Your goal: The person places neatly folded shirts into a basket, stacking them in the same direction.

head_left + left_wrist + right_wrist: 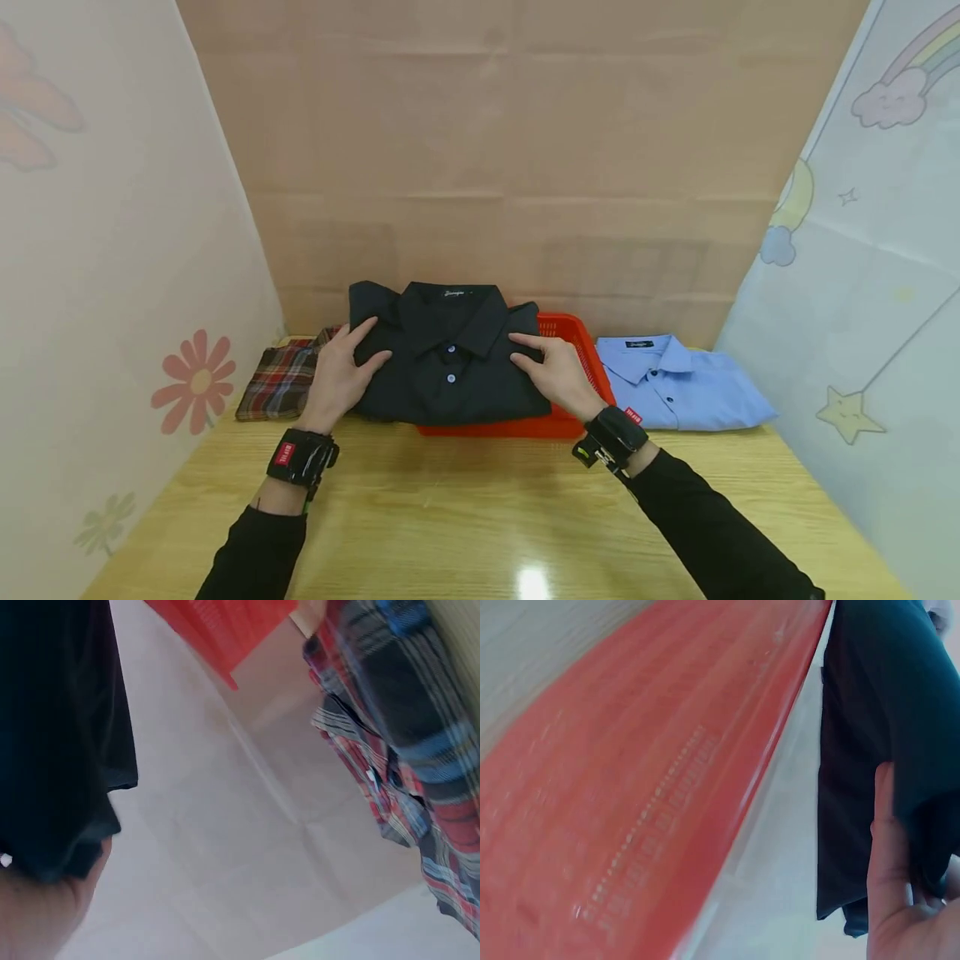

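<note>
1. Your left hand (pixel 339 377) grips the left edge of the black shirt (pixel 448 358): thumb curled on top, fingers tucked at the side. Your right hand (pixel 557 375) mirrors it on the right edge, index finger laid along the shoulder, thumb pinching the cloth.
2. The shirt sits folded over the red basket (pixel 581 350), collar away from you, wider than the basket so its sides overhang.
3. Risk here: the fabric is soft and limp, so if one hand leads, the fold could sag and open at the overhanging corners. The right wrist view shows the lower layer already hanging loose below your palm.
4. Another risk: the basket is light, smooth plastic with a perforated wall; a drag on the shirt could slide it on the glossy wooden table (pixel 465 517).
5. The plaid shirt (pixel 281 382) lies just beside your left wrist; a sweep outward could rumple it. The blue shirt (pixel 678 383) lies folded beside the basket's right side, clear of your hands.
</note>
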`<state>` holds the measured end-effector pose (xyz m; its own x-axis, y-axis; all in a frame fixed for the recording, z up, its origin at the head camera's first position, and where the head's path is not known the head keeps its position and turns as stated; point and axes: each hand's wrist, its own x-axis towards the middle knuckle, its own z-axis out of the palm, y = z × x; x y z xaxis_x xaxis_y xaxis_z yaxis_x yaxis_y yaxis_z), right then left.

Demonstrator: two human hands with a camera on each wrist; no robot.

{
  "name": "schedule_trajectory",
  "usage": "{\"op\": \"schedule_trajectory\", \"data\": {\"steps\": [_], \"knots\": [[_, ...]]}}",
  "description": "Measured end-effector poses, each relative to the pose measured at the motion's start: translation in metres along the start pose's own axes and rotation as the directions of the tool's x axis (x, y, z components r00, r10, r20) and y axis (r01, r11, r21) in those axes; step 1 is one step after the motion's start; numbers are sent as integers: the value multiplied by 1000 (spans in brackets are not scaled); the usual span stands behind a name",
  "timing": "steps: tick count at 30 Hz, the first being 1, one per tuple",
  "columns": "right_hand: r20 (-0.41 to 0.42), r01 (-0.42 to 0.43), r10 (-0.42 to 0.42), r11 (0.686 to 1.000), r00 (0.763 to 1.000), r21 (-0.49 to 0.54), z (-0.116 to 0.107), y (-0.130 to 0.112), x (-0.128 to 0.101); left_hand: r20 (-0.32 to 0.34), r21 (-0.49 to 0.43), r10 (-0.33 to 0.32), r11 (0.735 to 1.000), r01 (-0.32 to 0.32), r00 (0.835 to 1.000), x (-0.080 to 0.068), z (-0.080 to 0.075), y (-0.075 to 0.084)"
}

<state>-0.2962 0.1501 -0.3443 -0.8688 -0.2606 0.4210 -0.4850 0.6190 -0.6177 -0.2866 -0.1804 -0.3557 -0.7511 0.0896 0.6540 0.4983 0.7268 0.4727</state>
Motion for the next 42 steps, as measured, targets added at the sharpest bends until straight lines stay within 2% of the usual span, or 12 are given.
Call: {"op": "schedule_trajectory", "data": {"steps": [2, 4, 8, 11, 17, 23, 30, 32, 37, 42], "knots": [[12, -24, 24, 1000, 1000, -17, -6, 5, 2, 79, -23, -14, 1000, 15, 997, 5, 1, 2], [14, -40, 40, 998, 999, -45, -13, 9, 3, 168, -34, -29, 999, 35, 985, 10, 4, 5], [7, -38, 39, 993, 999, -111, -27, 19, 9, 343, -32, -53, 997, 68, 938, 20, 12, 13], [26, -28, 33, 985, 999, -169, -36, 26, 12, 431, -25, -57, 997, 75, 900, 29, 19, 18], [110, -17, 45, 970, 993, -243, -46, 37, 17, 495, 33, -71, 997, 64, 866, 41, 33, 26], [194, -33, 87, 964, 977, -264, -49, 45, 15, 551, 107, -133, 990, 89, 824, 44, 50, 29], [277, -28, 115, 953, 954, -301, -51, 50, 16, 583, 121, -144, 989, 90, 800, 44, 64, 25], [301, -29, 128, 949, 945, -314, -52, 50, 17, 600, 128, -153, 987, 95, 785, 45, 67, 24], [368, -51, 188, 935, 911, -352, -55, 52, 18, 658, 162, -183, 982, 100, 731, 45, 75, 23], [412, -88, 254, 921, 875, -380, -52, 54, 20, 691, 186, -210, 976, 110, 692, 45, 78, 29]]}}
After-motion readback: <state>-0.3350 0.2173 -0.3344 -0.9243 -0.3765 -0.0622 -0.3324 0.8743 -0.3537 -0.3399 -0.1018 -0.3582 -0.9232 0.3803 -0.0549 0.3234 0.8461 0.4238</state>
